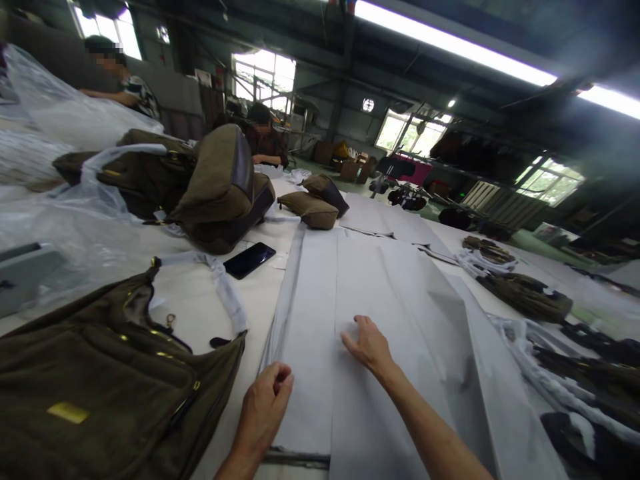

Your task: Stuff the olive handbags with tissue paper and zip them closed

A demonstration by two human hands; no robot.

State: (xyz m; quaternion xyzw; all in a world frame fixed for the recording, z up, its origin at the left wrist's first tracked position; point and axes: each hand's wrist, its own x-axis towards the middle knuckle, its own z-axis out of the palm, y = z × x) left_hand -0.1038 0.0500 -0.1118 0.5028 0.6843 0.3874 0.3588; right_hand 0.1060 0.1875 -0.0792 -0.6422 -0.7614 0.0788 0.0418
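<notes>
A pile of large white paper sheets (pixel 310 287) lies in front of me, its top sheet folded or creased lengthwise. My left hand (pixel 263 410) is at the left edge of the pile, fingers curled in; whether paper is between them is hidden. Over the middle of the top sheet, my right hand (pixel 369 343) has its thumb and fingers apart and holds nothing. Left of the pile is an olive-brown bag (pixel 125 373) with gold-coloured fittings and a wrapped strap (pixel 227 293). A black phone (pixel 250 260) rests on the table beyond that bag.
More brown bags (pixel 215 180) are heaped at the back left beside clear plastic wrapping (pixel 75 227). Two small stuffed pouches (pixel 315 207) sit at the paper's far end. Further bags (pixel 525 293) line the right side. Two people (pixel 265 137) are across the table.
</notes>
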